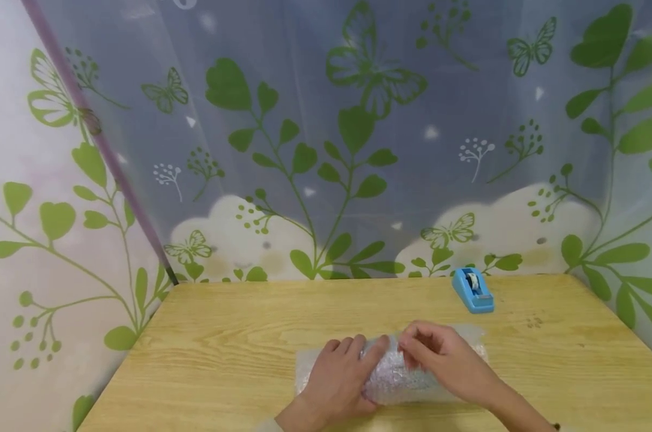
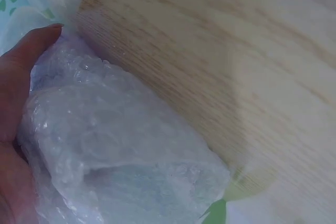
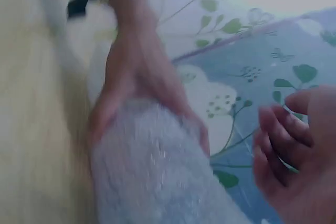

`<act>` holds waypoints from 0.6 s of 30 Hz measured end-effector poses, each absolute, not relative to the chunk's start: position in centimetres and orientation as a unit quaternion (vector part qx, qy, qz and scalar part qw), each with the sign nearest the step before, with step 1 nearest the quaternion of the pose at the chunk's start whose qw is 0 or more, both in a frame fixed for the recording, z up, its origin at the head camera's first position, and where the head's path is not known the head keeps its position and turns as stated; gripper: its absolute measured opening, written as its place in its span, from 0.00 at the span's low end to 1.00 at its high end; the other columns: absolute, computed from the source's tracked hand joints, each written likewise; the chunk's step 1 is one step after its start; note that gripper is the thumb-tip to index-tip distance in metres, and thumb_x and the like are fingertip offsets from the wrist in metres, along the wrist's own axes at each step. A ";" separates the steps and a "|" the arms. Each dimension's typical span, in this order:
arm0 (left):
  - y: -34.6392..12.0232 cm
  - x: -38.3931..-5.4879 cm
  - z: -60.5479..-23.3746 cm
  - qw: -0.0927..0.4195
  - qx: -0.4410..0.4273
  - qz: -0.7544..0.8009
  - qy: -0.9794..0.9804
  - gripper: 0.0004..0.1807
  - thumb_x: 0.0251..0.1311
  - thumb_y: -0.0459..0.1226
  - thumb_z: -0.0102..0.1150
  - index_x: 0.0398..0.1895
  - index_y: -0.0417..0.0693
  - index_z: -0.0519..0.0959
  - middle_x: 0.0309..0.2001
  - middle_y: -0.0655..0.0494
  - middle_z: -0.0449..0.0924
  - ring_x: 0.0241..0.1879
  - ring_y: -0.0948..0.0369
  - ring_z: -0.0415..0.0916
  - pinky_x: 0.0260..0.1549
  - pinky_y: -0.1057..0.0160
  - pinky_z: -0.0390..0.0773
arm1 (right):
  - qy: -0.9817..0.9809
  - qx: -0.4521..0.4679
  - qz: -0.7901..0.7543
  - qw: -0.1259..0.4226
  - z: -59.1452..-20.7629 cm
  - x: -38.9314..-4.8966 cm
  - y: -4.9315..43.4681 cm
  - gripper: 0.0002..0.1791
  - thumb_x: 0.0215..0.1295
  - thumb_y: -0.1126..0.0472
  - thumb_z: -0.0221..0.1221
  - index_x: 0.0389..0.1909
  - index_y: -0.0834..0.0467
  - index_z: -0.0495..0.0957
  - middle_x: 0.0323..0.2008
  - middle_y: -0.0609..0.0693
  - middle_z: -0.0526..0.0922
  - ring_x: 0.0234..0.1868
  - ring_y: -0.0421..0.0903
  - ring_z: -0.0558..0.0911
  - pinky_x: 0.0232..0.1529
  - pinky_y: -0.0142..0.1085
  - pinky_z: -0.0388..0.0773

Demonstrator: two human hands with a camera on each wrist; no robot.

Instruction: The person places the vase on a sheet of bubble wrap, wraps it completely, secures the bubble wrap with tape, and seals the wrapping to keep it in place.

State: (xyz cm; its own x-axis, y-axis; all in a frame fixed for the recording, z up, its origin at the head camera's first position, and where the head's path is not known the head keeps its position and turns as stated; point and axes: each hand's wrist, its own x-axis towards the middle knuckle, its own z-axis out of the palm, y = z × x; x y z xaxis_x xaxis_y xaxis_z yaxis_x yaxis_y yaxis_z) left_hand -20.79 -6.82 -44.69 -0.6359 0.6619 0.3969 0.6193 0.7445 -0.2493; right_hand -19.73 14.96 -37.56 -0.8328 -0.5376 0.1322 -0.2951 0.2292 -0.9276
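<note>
A long bundle in clear bubble wrap (image 1: 396, 378) lies crosswise near the table's front; what is inside shows only as a blurred pale purple tint. My left hand (image 1: 339, 375) holds its left part, thumb and fingers spread around it, as the right wrist view also shows. The wrap's loose end (image 2: 157, 182) gapes in the left wrist view. Just above the bundle's upper side is my right hand (image 1: 444, 357), its fingers loosely curled. In the right wrist view that right hand (image 3: 294, 150) appears beside the wrap, with nothing visible in its fingers.
A blue tape dispenser (image 1: 474, 293) with a roll in it stands toward the back right of the wooden table (image 1: 239, 318). A curtain (image 1: 304, 150) printed with leaves and butterflies hangs behind the table and along its sides.
</note>
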 end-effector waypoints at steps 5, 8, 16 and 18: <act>-7.0 -20.8 -45.1 0.235 -0.359 0.043 -0.902 0.55 0.35 0.69 0.65 0.68 0.56 0.60 0.42 0.56 0.72 0.39 0.59 0.76 0.38 0.60 0.76 | 0.905 -0.257 -0.336 -0.036 -38.5 -22.5 14.1 0.19 0.66 0.39 0.52 0.22 0.46 0.70 0.21 0.39 0.70 0.25 0.37 0.68 0.28 0.32 0.69; -7.0 -20.6 -45.3 0.240 -0.371 0.037 -0.897 0.52 0.38 0.69 0.63 0.67 0.56 0.62 0.41 0.57 0.72 0.39 0.60 0.75 0.38 0.60 0.76 | 0.911 -0.275 -0.307 0.011 -40.2 -23.3 14.5 0.22 0.65 0.37 0.51 0.20 0.47 0.68 0.17 0.38 0.66 0.18 0.36 0.64 0.22 0.31 0.66; -7.2 -20.9 -45.0 0.241 -0.376 0.030 -0.894 0.54 0.39 0.67 0.64 0.69 0.54 0.59 0.42 0.58 0.70 0.40 0.61 0.74 0.40 0.60 0.75 | 0.903 -0.268 -0.334 0.044 -41.3 -24.0 14.6 0.23 0.64 0.35 0.51 0.18 0.47 0.68 0.15 0.39 0.66 0.15 0.36 0.62 0.20 0.31 0.66; -7.3 -20.9 -45.0 0.247 -0.375 0.029 -0.893 0.54 0.38 0.68 0.65 0.69 0.54 0.59 0.42 0.58 0.71 0.40 0.61 0.74 0.39 0.61 0.75 | 0.901 -0.269 -0.336 0.051 -41.2 -24.0 14.5 0.24 0.64 0.35 0.52 0.19 0.48 0.68 0.15 0.39 0.65 0.15 0.36 0.62 0.19 0.31 0.65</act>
